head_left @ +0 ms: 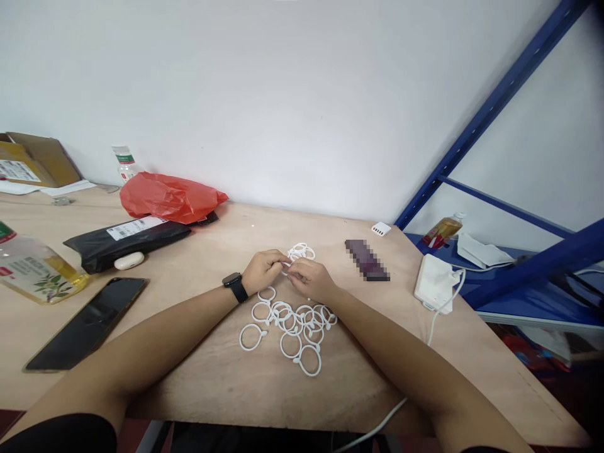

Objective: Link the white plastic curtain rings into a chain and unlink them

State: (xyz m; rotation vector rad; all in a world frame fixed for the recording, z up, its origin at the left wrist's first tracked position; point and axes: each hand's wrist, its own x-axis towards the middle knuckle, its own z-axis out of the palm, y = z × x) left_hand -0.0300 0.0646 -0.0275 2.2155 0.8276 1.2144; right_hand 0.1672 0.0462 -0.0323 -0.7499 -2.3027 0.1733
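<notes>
Over the wooden table, my left hand [264, 270], with a black watch on its wrist, meets my right hand [311, 279] at the fingertips. Between them shows part of a white ring [285, 269], pinched by the fingers of both hands; most of it is hidden. Just beyond the hands lies a small cluster of white rings [309, 253]. Nearer the front edge, several loose white rings [290, 345] with small knobs are spread out, many overlapping.
On the left are a phone [87, 324], a white case [129, 260], a black package [132, 242], a red bag [170, 196] and an oil bottle [42, 270]. To the right lie a pixelated dark object [367, 260], a white charger [434, 283] with a cable, and blue shelving [495, 201].
</notes>
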